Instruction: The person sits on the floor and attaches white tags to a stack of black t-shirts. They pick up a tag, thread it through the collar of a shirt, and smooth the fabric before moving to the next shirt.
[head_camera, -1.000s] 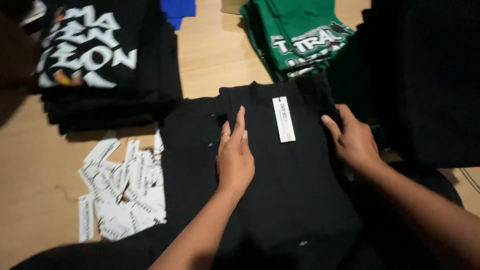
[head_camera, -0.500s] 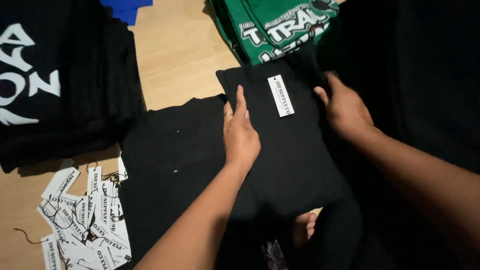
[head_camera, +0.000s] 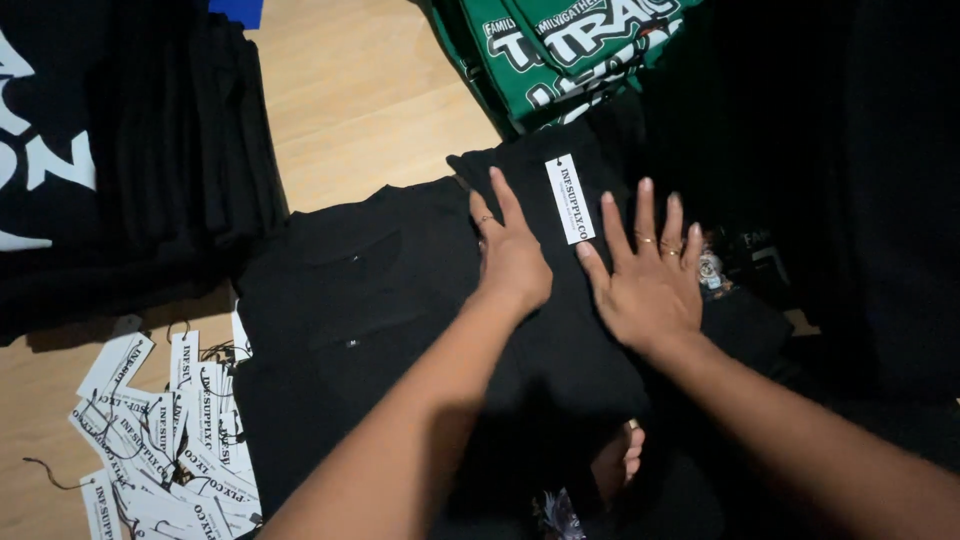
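Observation:
A folded black T-shirt (head_camera: 560, 330) lies in front of me on top of another black shirt (head_camera: 350, 300) spread on the wooden floor. A white paper tag (head_camera: 569, 198) hangs on the folded shirt near its top. My left hand (head_camera: 511, 252) rests flat on the folded shirt just left of the tag, fingers together. My right hand (head_camera: 645, 270) presses flat on the same shirt right of the tag, fingers spread, with rings on two fingers. Neither hand grips anything.
A heap of white paper tags (head_camera: 160, 430) with strings lies at the lower left. A stack of black printed shirts (head_camera: 110, 190) stands at the left, green printed shirts (head_camera: 570, 50) at the top, dark fabric (head_camera: 850, 200) at the right. Toes (head_camera: 620, 465) show below.
My right hand has slid from the shirt's right edge onto its top and spread flat. The view has shifted so the piles sit further up and left.

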